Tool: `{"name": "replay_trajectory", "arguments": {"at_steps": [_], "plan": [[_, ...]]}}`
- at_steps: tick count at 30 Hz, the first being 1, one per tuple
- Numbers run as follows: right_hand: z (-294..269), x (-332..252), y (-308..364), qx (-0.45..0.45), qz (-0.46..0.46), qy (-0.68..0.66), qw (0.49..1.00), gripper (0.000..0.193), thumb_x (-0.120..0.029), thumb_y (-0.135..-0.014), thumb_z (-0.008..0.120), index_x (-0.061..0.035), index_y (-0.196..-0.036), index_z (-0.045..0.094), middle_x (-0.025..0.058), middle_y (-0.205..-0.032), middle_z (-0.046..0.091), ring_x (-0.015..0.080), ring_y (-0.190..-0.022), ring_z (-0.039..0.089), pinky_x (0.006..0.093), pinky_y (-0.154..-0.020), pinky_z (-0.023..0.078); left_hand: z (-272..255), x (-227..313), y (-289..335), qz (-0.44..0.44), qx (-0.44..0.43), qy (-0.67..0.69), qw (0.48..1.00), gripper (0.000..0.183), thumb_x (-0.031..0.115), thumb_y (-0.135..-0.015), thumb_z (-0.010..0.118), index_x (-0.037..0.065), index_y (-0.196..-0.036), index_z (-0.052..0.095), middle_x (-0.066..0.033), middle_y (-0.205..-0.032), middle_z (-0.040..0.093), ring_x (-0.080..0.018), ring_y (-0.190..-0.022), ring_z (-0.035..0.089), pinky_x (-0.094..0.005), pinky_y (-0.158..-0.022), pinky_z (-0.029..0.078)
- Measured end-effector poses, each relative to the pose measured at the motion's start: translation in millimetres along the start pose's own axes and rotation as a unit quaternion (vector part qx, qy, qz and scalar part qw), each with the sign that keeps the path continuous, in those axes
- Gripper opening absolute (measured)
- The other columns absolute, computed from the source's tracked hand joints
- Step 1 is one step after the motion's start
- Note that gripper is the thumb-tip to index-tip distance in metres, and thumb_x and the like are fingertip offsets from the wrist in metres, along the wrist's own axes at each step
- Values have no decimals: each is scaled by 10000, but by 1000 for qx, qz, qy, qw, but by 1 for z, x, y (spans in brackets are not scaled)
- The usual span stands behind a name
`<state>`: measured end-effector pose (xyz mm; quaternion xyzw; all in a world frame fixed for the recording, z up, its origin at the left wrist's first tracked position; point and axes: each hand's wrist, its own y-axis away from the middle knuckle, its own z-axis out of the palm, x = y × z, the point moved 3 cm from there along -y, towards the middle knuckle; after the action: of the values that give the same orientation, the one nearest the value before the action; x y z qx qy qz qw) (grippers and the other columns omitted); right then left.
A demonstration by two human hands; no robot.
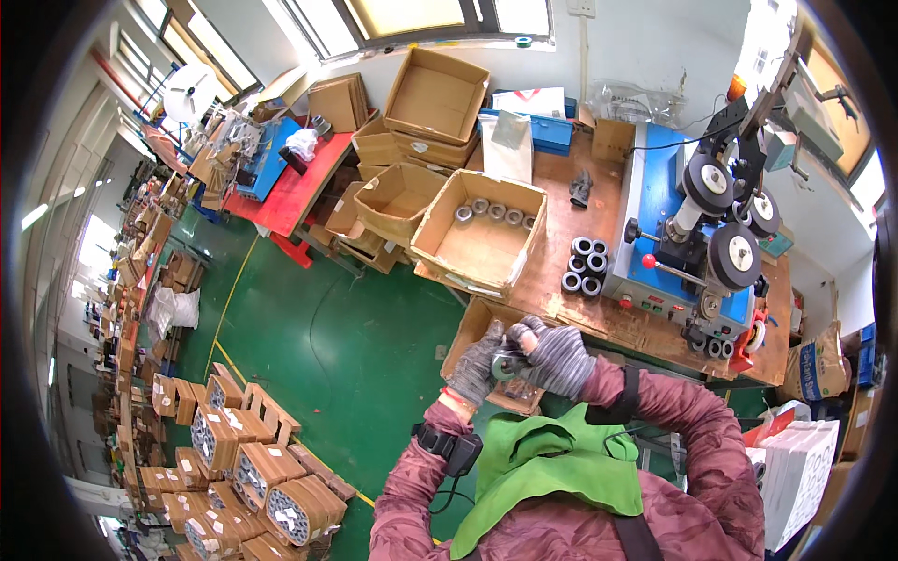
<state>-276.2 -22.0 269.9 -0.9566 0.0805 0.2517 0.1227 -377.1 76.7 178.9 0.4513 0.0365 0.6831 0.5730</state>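
Note:
In a grey knitted glove, my left hand (475,365) has its fingers closed on one side of a small round metal ring (505,363). My right hand (558,357), gloved alike, bends its fingers over the ring's other side. Both hands cover much of the ring, so its full shape is hidden. Just beyond and below them is a cardboard box (458,353), partly hidden by my hands. Several dark rings with pale rims (586,266) stand grouped on the wooden workbench (552,257). More rings (493,212) lie along the far side of an open carton (449,245).
A blue machine (645,210) with black wheels (732,258) and a red-knobbed lever (649,262) stands at the right. Empty cartons (436,98) are stacked at the back. A red table (295,187) is farther left. Boxes of tubes (257,472) sit on the green floor (327,374).

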Motion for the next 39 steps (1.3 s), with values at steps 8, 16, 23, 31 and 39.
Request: {"name": "replay_trajectory", "arguments": {"at_steps": [8, 16, 23, 31, 39], "plan": [[3, 23, -5, 51, -75, -137, 986, 360, -254, -674, 713, -90, -969, 588, 114, -912, 583, 249, -757, 602, 331, -632, 496, -8, 4, 0, -12, -1, 32, 999, 403, 427, -826, 582, 39, -932, 582, -49, -788, 607, -133, -682, 599, -255, -587, 514], [-8, 6, -5, 99, -316, -68, 941, 233, -129, -729, 662, -71, -951, 623, 94, -785, 626, 191, -627, 623, 282, -541, 503, 16, 14, 13, -68, -65, 2, 996, 366, 370, -900, 475, 28, -967, 587, -67, -855, 616, -152, -741, 598, -260, -603, 499], [8, 10, -9, 115, -192, -159, 962, 228, -103, -657, 688, -45, -866, 618, 110, -795, 620, 211, -590, 620, 277, -506, 498, 22, 11, 18, 502, 150, -500, 690, 431, 400, -932, 372, 17, -914, 568, -70, -798, 581, -167, -711, 561, -287, -627, 457], [-48, -22, -8, 124, -293, -140, 938, 346, -152, -576, 716, -97, -903, 620, 49, -751, 601, 216, -554, 576, 316, -466, 444, 20, 17, 22, 382, 201, -266, 862, 387, 378, -946, 337, 33, -836, 474, -74, -746, 487, -174, -693, 480, -327, -644, 410], [-42, 22, -50, 120, 9, -374, 920, 90, -115, -806, 589, -35, -840, 614, 66, -679, 595, 133, -577, 571, 270, -560, 480, 47, 20, 42, 377, 190, -330, 844, 583, 562, -896, 296, 21, -807, 496, -64, -691, 490, -164, -630, 465, -319, -605, 406]]}}
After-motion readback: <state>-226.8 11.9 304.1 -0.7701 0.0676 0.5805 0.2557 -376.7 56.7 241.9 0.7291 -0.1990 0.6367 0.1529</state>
